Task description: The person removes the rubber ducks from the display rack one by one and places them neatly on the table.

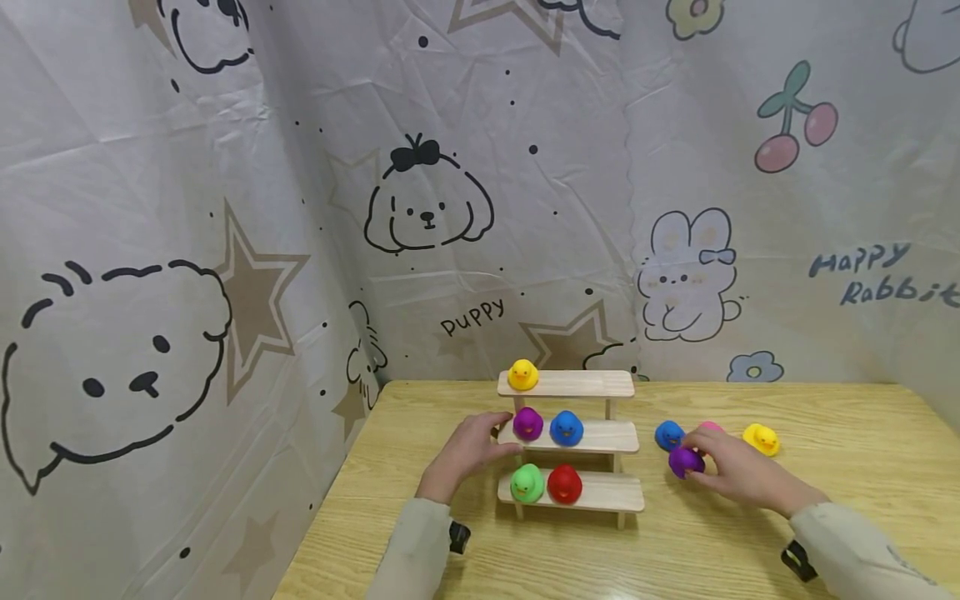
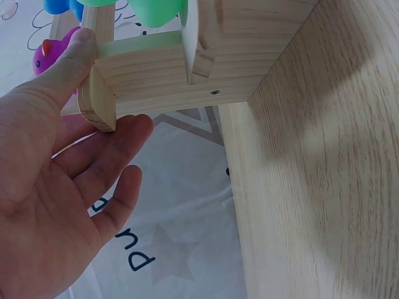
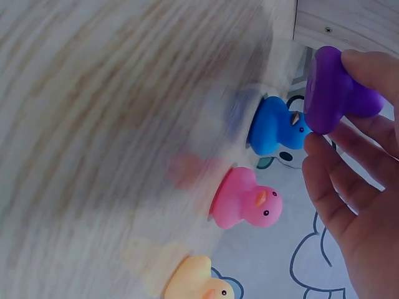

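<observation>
A three-tier wooden shelf stands on the table. My left hand grips the left end of its middle tier, thumb over the board and fingers beneath. A yellow duck sits on the top tier, a magenta duck and a blue duck on the middle one, a green duck and a red duck on the lowest. Right of the shelf, my right hand pinches a purple duck between thumb and fingers, held above the tabletop.
Beyond my right hand, a blue duck, a pink duck and a yellow duck stand in a row on the wooden table. A printed cloth hangs behind the table and along its left side.
</observation>
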`<state>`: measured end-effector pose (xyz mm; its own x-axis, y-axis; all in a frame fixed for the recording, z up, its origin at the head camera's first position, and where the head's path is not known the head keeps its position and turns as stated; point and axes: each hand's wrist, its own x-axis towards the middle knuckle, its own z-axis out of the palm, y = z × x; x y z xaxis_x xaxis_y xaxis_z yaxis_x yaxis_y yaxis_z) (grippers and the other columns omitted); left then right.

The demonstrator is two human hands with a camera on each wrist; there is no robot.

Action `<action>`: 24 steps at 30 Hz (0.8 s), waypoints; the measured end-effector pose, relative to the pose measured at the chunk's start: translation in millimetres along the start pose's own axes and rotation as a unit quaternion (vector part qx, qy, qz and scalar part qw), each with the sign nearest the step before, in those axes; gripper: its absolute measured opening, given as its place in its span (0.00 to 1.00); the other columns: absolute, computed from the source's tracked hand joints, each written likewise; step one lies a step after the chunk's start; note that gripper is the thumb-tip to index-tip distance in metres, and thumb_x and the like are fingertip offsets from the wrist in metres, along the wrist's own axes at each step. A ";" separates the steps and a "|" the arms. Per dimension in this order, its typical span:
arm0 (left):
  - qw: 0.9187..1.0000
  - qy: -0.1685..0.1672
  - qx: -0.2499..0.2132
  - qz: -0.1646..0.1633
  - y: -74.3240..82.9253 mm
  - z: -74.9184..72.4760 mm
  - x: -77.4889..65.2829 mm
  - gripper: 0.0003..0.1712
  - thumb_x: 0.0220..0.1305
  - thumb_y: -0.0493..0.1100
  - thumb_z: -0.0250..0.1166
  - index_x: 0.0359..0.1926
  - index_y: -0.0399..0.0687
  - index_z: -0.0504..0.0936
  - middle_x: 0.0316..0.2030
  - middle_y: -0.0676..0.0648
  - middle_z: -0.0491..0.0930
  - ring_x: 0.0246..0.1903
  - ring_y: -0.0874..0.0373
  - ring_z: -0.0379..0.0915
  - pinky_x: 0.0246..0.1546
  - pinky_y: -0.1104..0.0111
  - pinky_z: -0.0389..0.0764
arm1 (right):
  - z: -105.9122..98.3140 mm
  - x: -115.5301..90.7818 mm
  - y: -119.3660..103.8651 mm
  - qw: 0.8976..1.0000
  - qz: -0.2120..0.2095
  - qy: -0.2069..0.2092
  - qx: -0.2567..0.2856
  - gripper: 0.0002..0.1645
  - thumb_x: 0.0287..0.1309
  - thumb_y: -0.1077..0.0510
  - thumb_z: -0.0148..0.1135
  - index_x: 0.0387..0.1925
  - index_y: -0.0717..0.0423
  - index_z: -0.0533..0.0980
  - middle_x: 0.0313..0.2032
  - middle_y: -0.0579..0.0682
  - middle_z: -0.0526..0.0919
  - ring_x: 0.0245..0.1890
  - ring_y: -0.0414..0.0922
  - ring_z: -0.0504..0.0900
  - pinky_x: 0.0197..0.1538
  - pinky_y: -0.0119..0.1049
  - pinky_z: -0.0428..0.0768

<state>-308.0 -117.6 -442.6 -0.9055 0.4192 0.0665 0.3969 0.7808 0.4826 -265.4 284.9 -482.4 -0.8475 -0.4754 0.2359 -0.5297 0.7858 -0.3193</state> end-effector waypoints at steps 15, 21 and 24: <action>1.000 0.000 -0.002 0.001 -0.9 0.5 -1.1 0.34 0.57 0.58 0.67 0.60 0.43 0.74 0.50 0.44 0.79 0.46 0.53 0.75 0.48 0.60 0.76 | 8.4 2.4 6.7 1.000 -0.004 -0.024 0.006 0.18 0.47 0.55 0.73 0.39 0.50 0.77 0.38 0.41 0.78 0.38 0.43 0.79 0.41 0.39 0.80; 1.000 0.000 -0.005 -0.004 0.4 -0.4 -0.7 0.35 0.58 0.58 0.66 0.61 0.44 0.74 0.51 0.44 0.78 0.47 0.52 0.74 0.49 0.60 0.76 | 9.0 4.4 6.4 0.999 0.012 -0.034 0.014 0.17 0.47 0.55 0.73 0.39 0.51 0.76 0.38 0.42 0.78 0.38 0.44 0.79 0.41 0.39 0.80; 1.000 0.000 -0.003 -0.005 0.8 -0.6 -0.7 0.35 0.57 0.58 0.66 0.61 0.44 0.73 0.52 0.44 0.78 0.48 0.53 0.74 0.50 0.60 0.76 | 9.8 5.2 6.7 0.999 0.019 -0.035 0.014 0.17 0.47 0.55 0.73 0.39 0.51 0.76 0.38 0.42 0.77 0.37 0.43 0.78 0.40 0.39 0.80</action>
<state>-307.1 -117.6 -441.7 -0.9091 0.4118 0.0628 0.3878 0.7814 0.4889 -273.8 283.9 -492.4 -0.8667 -0.4731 0.1579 -0.4971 0.7929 -0.3525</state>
